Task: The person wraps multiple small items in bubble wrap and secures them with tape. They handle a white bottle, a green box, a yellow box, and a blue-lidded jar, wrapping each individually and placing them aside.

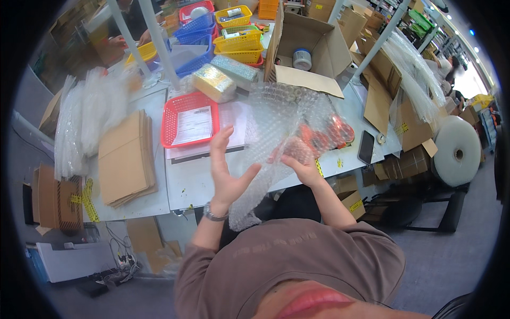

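A clear sheet of bubble wrap [271,122] lies over the front of the table and hangs off its near edge towards my lap. Orange-red items [340,132] show through and beside it on the right; their exact kind is blurred by the plastic. My right hand [304,166] grips the wrap near these items, thumb on top and the other fingers seen through the plastic. To the left of the sheet, my left hand [229,178] is raised with its fingers spread and thumb apart, holding nothing. A watch [215,212] circles that wrist.
Left of the wrap stands a red basket [166,125] with a printed sheet inside. Brown cardboard sheets [127,159] are stacked further left. An open carton [313,34] holds a white jar [302,59]. A phone [366,147] lies at the right edge, near a bubble-wrap roll [458,151].
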